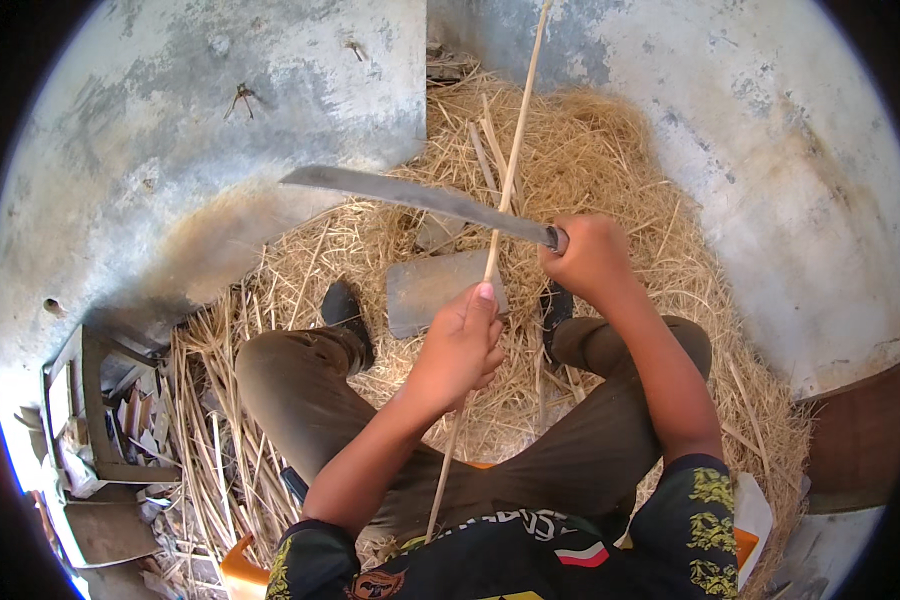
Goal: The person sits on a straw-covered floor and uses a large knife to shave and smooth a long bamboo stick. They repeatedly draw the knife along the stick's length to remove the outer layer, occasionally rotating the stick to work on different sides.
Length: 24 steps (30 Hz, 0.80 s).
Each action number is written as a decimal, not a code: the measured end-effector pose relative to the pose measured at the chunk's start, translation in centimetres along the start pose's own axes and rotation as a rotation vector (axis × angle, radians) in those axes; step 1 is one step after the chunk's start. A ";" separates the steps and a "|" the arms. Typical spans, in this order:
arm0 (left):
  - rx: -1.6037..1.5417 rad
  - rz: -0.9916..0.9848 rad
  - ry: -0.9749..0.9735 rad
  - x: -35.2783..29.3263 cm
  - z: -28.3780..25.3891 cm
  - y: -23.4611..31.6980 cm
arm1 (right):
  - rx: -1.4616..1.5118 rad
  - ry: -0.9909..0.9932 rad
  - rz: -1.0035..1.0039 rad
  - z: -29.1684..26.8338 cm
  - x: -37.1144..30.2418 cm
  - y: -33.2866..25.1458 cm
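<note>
In my left hand is a long, thin pale strip, likely bamboo or wood, gripped partway along. It slants from my lap up past the top edge of the head view. My right hand is wrapped round the handle of a machete, whose long grey blade points left. The blade crosses the strip a little above my left hand; whether it bites into it I cannot tell. Between my feet lies a flat grey slab, below the strip.
Straw-like shavings cover the floor and pile up toward the back. Longer strips lie at my left, beside a wooden frame with scraps in it. Weathered walls rise on both sides. Part of an orange seat shows beneath me.
</note>
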<state>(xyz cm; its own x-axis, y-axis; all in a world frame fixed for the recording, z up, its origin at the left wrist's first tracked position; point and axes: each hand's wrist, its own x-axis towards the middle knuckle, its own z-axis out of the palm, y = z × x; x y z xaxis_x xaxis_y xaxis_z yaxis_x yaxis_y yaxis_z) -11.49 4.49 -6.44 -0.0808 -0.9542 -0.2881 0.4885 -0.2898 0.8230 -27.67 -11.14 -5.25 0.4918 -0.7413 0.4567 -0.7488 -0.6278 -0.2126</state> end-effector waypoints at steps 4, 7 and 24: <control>-0.038 0.014 0.022 0.2 -0.4 0.0 | -0.043 0.092 -0.124 -0.1 0.3 -0.6; -0.075 0.002 0.032 0.5 -0.7 -0.5 | -0.137 0.016 -0.235 0.8 -1.8 -1.5; -0.075 -0.096 -0.030 0.3 1.3 -2.1 | -0.025 -0.090 0.402 -1.3 1.6 5.7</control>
<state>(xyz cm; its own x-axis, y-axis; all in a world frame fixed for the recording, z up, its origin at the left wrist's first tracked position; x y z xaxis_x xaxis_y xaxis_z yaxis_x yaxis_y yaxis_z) -13.72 4.73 -7.61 -0.1554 -0.9244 -0.3483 0.5411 -0.3747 0.7529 -31.72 -15.55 -4.62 0.1936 -0.9448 0.2642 -0.8994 -0.2785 -0.3369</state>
